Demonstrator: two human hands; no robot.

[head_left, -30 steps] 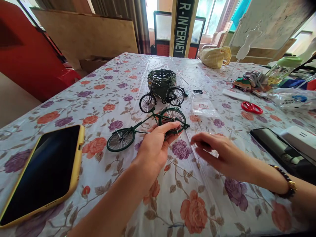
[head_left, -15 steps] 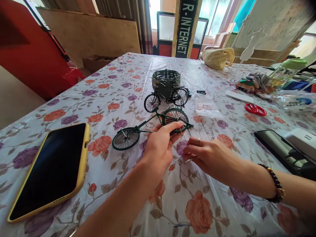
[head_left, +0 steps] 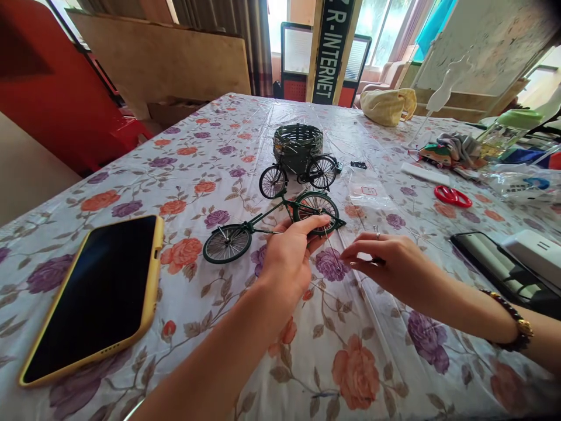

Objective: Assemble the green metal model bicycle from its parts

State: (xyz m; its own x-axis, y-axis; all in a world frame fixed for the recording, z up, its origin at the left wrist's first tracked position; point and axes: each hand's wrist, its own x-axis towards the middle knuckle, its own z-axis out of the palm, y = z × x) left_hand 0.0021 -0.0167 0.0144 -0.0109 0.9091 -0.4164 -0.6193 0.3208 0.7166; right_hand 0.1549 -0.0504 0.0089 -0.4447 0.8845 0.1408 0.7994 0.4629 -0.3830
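A dark green model bicycle (head_left: 245, 229) lies flat on the flowered tablecloth (head_left: 359, 362). My left hand (head_left: 287, 257) grips it near the rear wheel (head_left: 316, 208), index finger laid across the rim. My right hand (head_left: 385, 263), a ring on one finger, is pinched on a thin metal wire (head_left: 332, 250) that slants up toward the rear wheel. A second, smaller black model bicycle (head_left: 298, 172) stands upright just behind, in front of a woven green basket (head_left: 298, 140).
A phone in a yellow case (head_left: 94, 295) lies at the near left. Red scissors (head_left: 453, 196), a clear plastic bag (head_left: 368, 190), a black tablet (head_left: 491, 260) with a white box (head_left: 532, 251), cloth scraps and a bottle crowd the right side. A yellow cloth bag (head_left: 388, 105) sits far back.
My right hand drew back toward me, picked a thin wire off the cloth, and now holds it raised with its tip near the rear wheel. The left hand stayed on the bicycle.
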